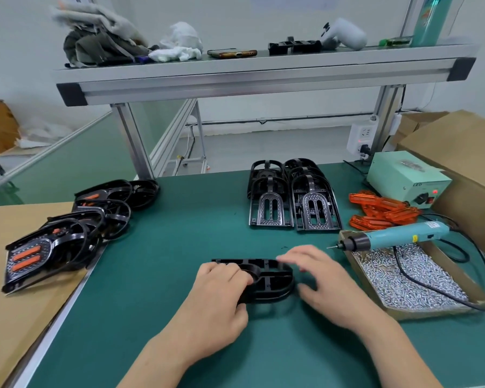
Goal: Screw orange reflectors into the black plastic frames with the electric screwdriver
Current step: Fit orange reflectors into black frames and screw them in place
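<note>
A black plastic frame (275,280) lies flat on the green mat in front of me. My left hand (219,298) grips its left part, fingers curled over the edge. My right hand (319,278) hovers at the frame's right end with fingers spread and relaxed, blurred, holding nothing. Loose orange reflectors (381,210) are piled at the right. The teal electric screwdriver (395,239) rests across a cardboard tray of screws (412,275), tip pointing left.
Two stacks of bare black frames (291,197) stand behind the work spot. Frames fitted with orange reflectors (67,233) pile up at the left on cardboard. A green power supply box (406,177) and a cardboard box (459,152) sit at the right. A shelf (235,77) spans overhead.
</note>
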